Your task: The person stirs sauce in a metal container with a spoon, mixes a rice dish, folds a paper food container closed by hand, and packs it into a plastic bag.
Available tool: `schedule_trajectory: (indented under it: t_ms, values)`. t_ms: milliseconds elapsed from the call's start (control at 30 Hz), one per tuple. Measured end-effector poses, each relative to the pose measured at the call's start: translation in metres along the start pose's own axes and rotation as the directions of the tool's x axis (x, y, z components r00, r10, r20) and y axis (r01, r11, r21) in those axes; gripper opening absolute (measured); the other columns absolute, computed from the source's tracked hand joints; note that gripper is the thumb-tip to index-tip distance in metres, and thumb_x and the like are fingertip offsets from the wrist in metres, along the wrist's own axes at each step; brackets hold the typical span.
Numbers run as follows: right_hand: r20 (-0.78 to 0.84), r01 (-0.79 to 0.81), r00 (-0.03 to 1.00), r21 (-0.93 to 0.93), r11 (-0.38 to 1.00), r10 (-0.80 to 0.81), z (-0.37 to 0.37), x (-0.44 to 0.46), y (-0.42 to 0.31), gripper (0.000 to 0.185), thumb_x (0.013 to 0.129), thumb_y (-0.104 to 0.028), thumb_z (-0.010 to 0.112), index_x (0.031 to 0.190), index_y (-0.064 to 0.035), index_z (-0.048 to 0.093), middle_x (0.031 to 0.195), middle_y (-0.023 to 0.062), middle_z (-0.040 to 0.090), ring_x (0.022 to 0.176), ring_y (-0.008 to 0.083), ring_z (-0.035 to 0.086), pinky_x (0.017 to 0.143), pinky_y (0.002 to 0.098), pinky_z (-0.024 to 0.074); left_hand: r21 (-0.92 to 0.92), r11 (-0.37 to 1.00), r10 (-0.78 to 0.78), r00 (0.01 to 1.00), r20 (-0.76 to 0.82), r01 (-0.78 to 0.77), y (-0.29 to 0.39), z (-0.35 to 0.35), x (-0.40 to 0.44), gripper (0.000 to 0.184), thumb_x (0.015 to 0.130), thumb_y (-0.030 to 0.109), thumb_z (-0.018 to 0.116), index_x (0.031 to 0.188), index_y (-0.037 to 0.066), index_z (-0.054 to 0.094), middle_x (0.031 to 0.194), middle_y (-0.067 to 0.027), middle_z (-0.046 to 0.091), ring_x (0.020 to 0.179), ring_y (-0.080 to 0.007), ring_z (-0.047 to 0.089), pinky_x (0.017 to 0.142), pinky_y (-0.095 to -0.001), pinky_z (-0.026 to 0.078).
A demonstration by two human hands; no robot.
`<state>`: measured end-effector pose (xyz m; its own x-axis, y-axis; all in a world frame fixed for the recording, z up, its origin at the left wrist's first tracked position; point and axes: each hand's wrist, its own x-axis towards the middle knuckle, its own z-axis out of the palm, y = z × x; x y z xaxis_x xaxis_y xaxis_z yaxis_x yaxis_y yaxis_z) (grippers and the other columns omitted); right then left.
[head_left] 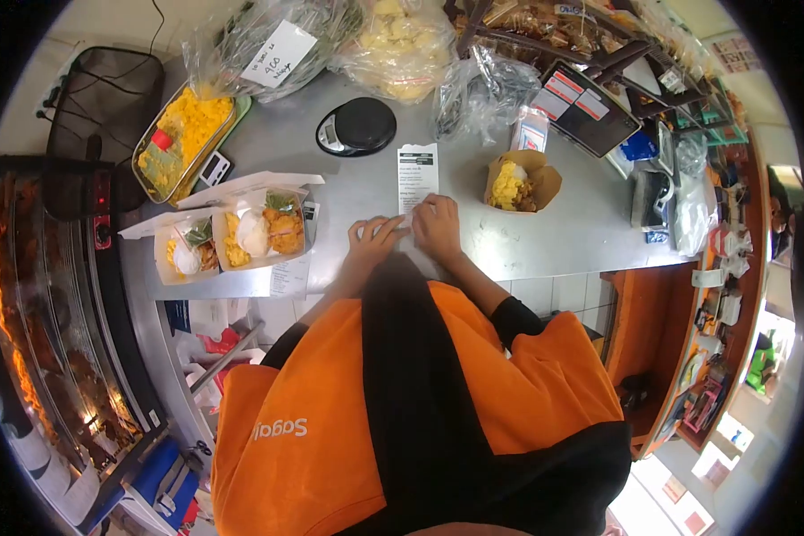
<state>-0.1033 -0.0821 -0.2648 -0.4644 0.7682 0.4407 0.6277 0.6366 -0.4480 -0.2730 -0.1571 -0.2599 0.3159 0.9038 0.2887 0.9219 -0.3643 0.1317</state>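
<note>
Grip unclear, can't tell if our L hand & R hand pinch or only press the receipt by its near end, R of the scale; it'd prob. tear if we tugged unevenly.

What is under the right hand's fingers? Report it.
Part of the printed slip, on the counter. Any print directly beneath the right fingers is covered and cannot be read.
</note>
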Motion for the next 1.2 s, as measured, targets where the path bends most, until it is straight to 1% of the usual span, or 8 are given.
schedule_trajectory:
  t_ms: [433,667,800,867,1000,1100,1167,1200]
  values:
    - [-0.126,-0.157,0.978,0.080,0.984,0.166,0.005,0.021,-0.003,0.014,0.073,-0.005,0.063,0.086,-0.0047,0.057,0.093,0.0143,0.052,0.087,0.0328,0.049,0.076,0.0417,0.0396,-0.041,0.999,-0.005,1.000,0.004,0.005,-0.002,0.002,-0.002,0.044,0.078,0.024,0.053,0.122,0.019,0.052,0.132,0.0029,0.043,0.115,-0.0166,0.042,0.091,-0.0408,0.032]
    - [-0.436,0.329,0.882,0.293,0.898,-0.180,-0.004,0.274,-0.100,0.019,0.078,-0.004,0.058,0.098,-0.0015,0.057,0.094,0.0166,0.055,0.089,0.0354,0.051,0.079,0.0420,0.0405,-0.182,0.983,-0.010,1.000,0.018,0.013,-0.002,-0.012,-0.003,0.041,0.080,0.023,0.052,0.120,0.013,0.053,0.133,-0.0006,0.042,0.118,-0.0183,0.040,0.092,-0.0418,0.030]
    - [-0.208,0.306,0.945,0.278,0.911,-0.254,0.059,0.402,-0.135,0.023,0.080,-0.008,0.052,0.100,0.0001,0.059,0.100,0.0188,0.058,0.096,0.0374,0.054,0.079,0.0444,0.0458,-0.144,0.986,-0.083,0.996,0.010,0.084,0.001,-0.002,-0.007,0.040,0.075,0.035,0.060,0.112,0.021,0.057,0.132,0.0049,0.045,0.113,-0.0145,0.044,0.094,-0.0428,0.031]
    - [0.092,-0.074,0.994,0.115,0.991,0.064,0.089,0.444,-0.149,0.031,0.077,-0.014,0.056,0.105,-0.0021,0.060,0.104,0.0194,0.060,0.098,0.0355,0.057,0.079,0.0447,0.0485,-0.231,0.967,-0.083,0.990,0.116,0.108,0.000,-0.015,-0.007,0.044,0.073,0.038,0.063,0.112,0.018,0.058,0.131,-0.0001,0.046,0.114,-0.0182,0.045,0.095,-0.0455,0.031]
    - [0.363,-0.137,0.909,-0.202,0.970,0.204,0.119,0.476,-0.149,0.041,0.066,-0.023,0.073,0.104,-0.0092,0.068,0.115,0.0162,0.058,0.104,0.0318,0.057,0.080,0.0478,0.0484,-0.265,0.942,-0.120,0.945,0.305,0.205,-0.009,0.036,-0.018,0.051,0.073,0.038,0.063,0.119,0.018,0.056,0.138,-0.0013,0.042,0.122,-0.0238,0.039,0.099,-0.0491,0.025]
    - [0.094,-0.125,0.984,-0.240,0.963,0.151,0.157,0.496,-0.140,0.024,0.072,-0.019,0.065,0.094,-0.0069,0.069,0.108,0.0159,0.060,0.102,0.0325,0.057,0.080,0.0460,0.0484,-0.328,0.928,-0.104,0.968,0.230,0.178,-0.004,0.022,-0.013,0.050,0.073,0.038,0.063,0.119,0.018,0.056,0.137,-0.0018,0.043,0.122,-0.0244,0.039,0.099,-0.0490,0.025]
    - [-0.402,-0.015,0.902,0.333,0.943,0.157,0.153,0.487,-0.143,0.011,0.077,-0.012,0.055,0.076,-0.0038,0.062,0.093,0.0148,0.064,0.098,0.0320,0.060,0.078,0.0442,0.0483,-0.357,0.923,-0.090,0.982,0.167,0.145,-0.003,0.016,-0.010,0.050,0.073,0.038,0.063,0.118,0.018,0.056,0.137,-0.0021,0.043,0.122,-0.0247,0.039,0.099,-0.0490,0.025]
    - [-0.308,0.054,0.949,0.361,0.931,0.065,0.135,0.486,-0.137,0.009,0.077,-0.011,0.055,0.074,-0.0027,0.057,0.086,0.0138,0.064,0.092,0.0291,0.062,0.075,0.0412,0.0492,-0.367,0.921,-0.081,0.987,0.140,0.127,-0.004,0.013,-0.007,0.050,0.073,0.037,0.063,0.118,0.018,0.056,0.137,-0.0023,0.043,0.122,-0.0249,0.040,0.100,-0.0490,0.025]
